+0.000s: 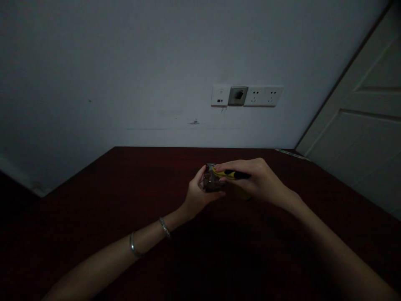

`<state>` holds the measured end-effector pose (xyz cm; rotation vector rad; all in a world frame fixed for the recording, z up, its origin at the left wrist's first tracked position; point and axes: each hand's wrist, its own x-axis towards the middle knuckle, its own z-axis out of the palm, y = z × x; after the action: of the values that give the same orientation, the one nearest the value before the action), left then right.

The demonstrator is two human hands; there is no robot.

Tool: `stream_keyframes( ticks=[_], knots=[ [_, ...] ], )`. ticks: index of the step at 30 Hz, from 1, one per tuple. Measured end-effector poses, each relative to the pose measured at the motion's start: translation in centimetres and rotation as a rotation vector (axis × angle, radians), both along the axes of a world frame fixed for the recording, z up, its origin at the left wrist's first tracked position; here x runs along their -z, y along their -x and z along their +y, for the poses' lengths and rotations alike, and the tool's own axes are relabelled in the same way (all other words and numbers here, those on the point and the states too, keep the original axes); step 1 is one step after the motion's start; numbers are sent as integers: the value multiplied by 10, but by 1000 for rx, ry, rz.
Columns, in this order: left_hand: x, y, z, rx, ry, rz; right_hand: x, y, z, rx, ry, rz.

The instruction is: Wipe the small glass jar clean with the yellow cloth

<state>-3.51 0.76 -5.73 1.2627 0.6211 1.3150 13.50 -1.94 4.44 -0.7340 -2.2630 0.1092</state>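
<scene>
My left hand [200, 190] is wrapped around a small, dark, see-through object [212, 180] that glints like a glass jar; its exact kind is hard to make out in the dim light. From the other side, my right hand [255, 177] grips a yellow-and-black tool [230, 173], whose yellow end reaches the top of the see-through object. The tool's kind cannot be told. Below the right palm a dim yellowish patch shows, partly hidden by the hand. Both hands are close together above the tabletop.
A dark red wooden table [125, 179] stretches under both arms to a pale wall [140, 62]. On the wall are socket plates [263, 96] and a grey-framed plate [238, 95]. A white panelled door [369, 108] stands at the right.
</scene>
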Motion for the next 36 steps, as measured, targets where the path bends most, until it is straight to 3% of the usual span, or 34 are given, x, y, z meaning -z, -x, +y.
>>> stream_keyframes(
  ticks=[9, 18, 27, 33, 36],
  knots=[
    [12, 4, 2, 48, -113, 72, -4, -7, 1, 62, 19, 88],
    [9, 3, -2, 67, -255, 125, 0, -3, 6, 2, 79, 49],
    [11, 0, 0, 34, -177, 88, -7, -1, -4, -104, 143, -7],
    [-2, 2, -2, -15, -59, 39, -15, 1, -14, -159, 216, -73],
    [-9, 4, -6, 12, -36, 3, -19, -6, -15, -75, 227, 30]
  ],
)
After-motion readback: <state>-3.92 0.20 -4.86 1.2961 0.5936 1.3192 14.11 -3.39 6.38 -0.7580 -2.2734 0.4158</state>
